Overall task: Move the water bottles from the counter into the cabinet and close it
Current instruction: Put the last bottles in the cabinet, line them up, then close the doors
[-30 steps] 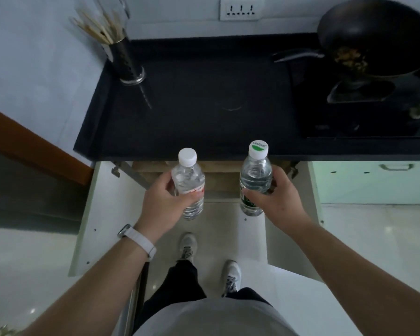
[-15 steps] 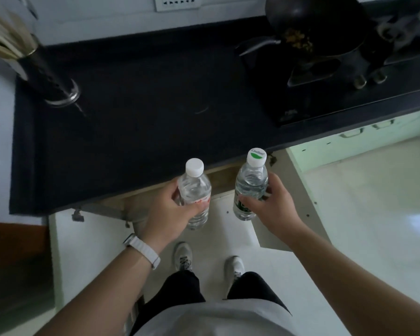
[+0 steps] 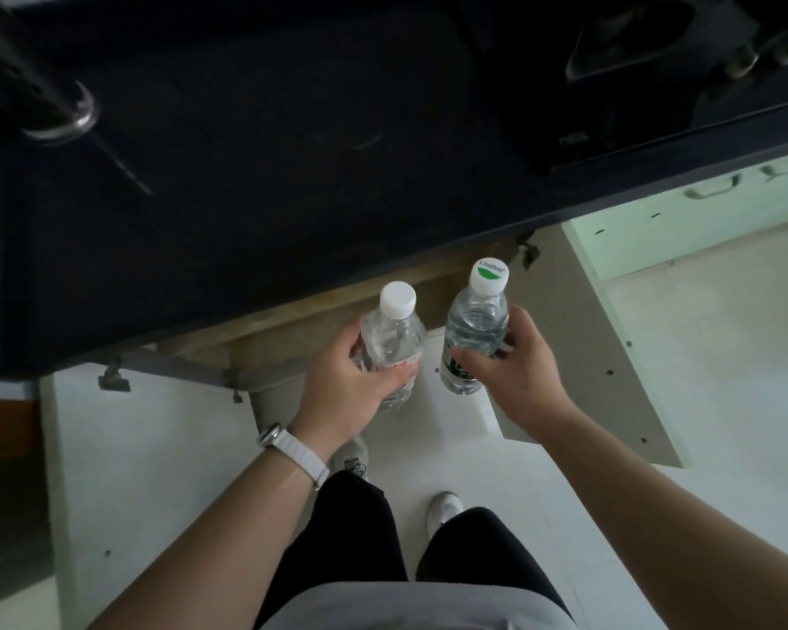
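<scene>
My left hand (image 3: 342, 384) grips a clear water bottle with a plain white cap and a red label (image 3: 394, 336). In my right hand (image 3: 515, 379) is a second water bottle with a green-marked white cap and a green label (image 3: 474, 329). Both bottles are upright, side by side, just in front of the black counter (image 3: 292, 175) edge and above the open cabinet (image 3: 319, 329) below it. The cabinet's two doors stand open, the left door (image 3: 124, 447) and the right door (image 3: 610, 366). Its inside is mostly hidden by the counter.
A metal utensil holder (image 3: 42, 97) stands at the counter's far left. A black stove (image 3: 633, 84) occupies the right of the counter. Pale green drawers with handles (image 3: 701, 206) lie right of the open cabinet. My feet (image 3: 442, 511) stand on the white floor between the doors.
The view has tilted and moved closer over the counter; the wall and pan have left the frame. Both hands have kept hold of their bottles, close to the cabinet opening.
</scene>
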Available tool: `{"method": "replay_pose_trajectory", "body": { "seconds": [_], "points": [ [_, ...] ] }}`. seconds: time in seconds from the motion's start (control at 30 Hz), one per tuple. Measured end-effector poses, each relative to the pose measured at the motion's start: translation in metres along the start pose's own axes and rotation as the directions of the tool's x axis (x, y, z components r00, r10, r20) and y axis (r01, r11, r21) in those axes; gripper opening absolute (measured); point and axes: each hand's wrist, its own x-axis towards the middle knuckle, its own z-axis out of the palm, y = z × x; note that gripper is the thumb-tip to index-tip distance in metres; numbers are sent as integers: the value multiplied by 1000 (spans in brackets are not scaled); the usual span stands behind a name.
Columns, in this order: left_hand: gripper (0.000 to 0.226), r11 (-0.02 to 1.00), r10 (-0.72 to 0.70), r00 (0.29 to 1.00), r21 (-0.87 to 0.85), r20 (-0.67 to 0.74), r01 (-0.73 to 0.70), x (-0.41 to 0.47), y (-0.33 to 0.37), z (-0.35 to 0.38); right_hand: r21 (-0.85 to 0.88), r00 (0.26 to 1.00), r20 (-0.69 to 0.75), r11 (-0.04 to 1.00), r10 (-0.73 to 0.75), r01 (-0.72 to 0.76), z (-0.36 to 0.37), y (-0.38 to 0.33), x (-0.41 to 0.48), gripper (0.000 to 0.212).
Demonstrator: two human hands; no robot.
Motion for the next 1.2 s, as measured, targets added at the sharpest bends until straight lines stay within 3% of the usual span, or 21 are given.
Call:
{"method": "replay_pose_trajectory", "body": {
  "seconds": [0.37, 0.6, 0.93, 1.2],
  "points": [
    [58, 999, -31, 999, -16, -14, 30, 113, -176, 88, 111, 995, -53, 990, -81, 86, 58, 166, 97, 43],
    [65, 999, 25, 997, -46, -74, -29, 168, -253, 114, 159, 978, -69, 965, -198, 207, 97, 238, 161, 52],
    [50, 963, 211, 965, -139, -157, -233, 209, -205, 101, 228, 926, -155, 900, -343, 372, 95, 222, 201, 59],
    [49, 928, 341, 925, -100, -168, -360, 246, -151, 94, 280, 890, -255, 852, -378, 442, 80, 179, 242, 53]
  ]
}}
